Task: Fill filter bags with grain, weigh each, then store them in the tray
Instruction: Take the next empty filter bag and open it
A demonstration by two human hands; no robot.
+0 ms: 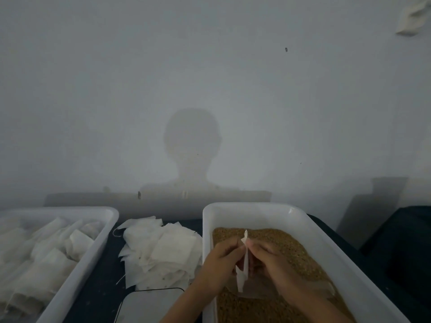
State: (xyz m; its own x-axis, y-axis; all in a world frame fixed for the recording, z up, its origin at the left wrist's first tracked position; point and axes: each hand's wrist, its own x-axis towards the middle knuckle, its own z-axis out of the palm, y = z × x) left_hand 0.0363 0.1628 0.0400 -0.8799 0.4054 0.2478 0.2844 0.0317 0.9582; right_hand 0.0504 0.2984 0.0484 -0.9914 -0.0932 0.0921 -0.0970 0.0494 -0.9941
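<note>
A white tub (pixel 254 214) at the right holds brown grain (pixel 300 255). Over the grain, my left hand (pixel 221 264) and my right hand (pixel 272 262) pinch one thin white filter bag (pixel 243 264) between them, held upright and seen edge-on. A loose pile of empty filter bags (pixel 163 250) lies on the dark table to the left of the tub. At the far left a white tray (pixel 102 231) holds several filled bags. A clear scoop-like piece (pixel 258 290) rests on the grain below my hands.
A white scale platform (pixel 149 306) sits at the bottom edge between tray and tub. A bare wall rises right behind the table, carrying a person's shadow. A dark object (pixel 401 248) stands at the right.
</note>
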